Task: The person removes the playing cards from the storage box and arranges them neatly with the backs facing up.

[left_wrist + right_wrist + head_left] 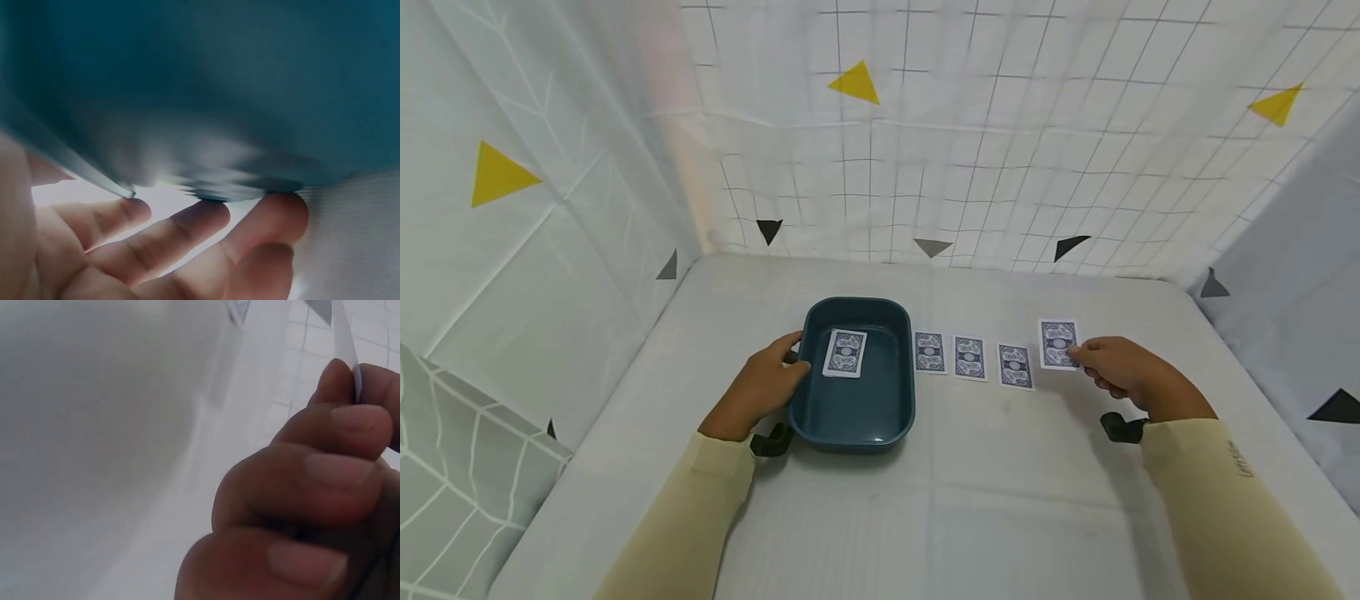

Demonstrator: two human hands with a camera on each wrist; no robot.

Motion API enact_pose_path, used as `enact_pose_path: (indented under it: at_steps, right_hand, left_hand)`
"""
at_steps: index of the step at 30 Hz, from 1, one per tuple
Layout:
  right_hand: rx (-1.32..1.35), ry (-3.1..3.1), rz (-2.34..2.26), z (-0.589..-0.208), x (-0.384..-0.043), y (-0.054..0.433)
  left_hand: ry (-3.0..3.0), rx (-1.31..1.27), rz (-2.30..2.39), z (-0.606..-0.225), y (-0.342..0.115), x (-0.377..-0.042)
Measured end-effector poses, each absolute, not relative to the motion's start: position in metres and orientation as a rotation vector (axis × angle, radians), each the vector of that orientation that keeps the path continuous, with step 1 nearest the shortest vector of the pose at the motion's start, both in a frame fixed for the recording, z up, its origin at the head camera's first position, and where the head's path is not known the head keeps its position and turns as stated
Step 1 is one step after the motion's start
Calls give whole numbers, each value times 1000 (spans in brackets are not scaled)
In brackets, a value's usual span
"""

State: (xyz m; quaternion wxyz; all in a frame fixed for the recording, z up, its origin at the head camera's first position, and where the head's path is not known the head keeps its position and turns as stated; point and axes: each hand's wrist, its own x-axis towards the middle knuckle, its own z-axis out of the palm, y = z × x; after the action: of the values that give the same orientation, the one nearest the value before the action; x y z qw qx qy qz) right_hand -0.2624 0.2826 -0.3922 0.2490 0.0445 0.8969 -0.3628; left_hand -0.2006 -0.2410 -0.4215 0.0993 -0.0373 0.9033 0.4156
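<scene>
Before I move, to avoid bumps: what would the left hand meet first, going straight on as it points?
Likely the dark teal tray, at its left wall; the left hand appears to grip it there.

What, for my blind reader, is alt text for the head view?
A right hand pinches a card right of three face-down cards in a row; a left hand grips a teal tray holding a card stack.

A blue-green tub [206,69] fills the upper field, blurred, its narrow edge [90,176] slanting at lower left. Beneath, the left grip [147,253] has its fingers [269,219] set apart, several tips at the tub; pale, textured surface [356,231] at right.
</scene>
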Motion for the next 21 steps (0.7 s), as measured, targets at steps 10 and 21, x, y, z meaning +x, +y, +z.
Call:
enact_pose_path:
  at_steps: [10, 21]
  right_hand:
    - [173, 2441, -928, -400, -259, 294]
    - [210, 2452, -864, -416, -262, 300]
  left_hand:
    - [2673, -119, 1228, -421, -239, -200]
    - [2649, -125, 1245, -421, -239, -201]
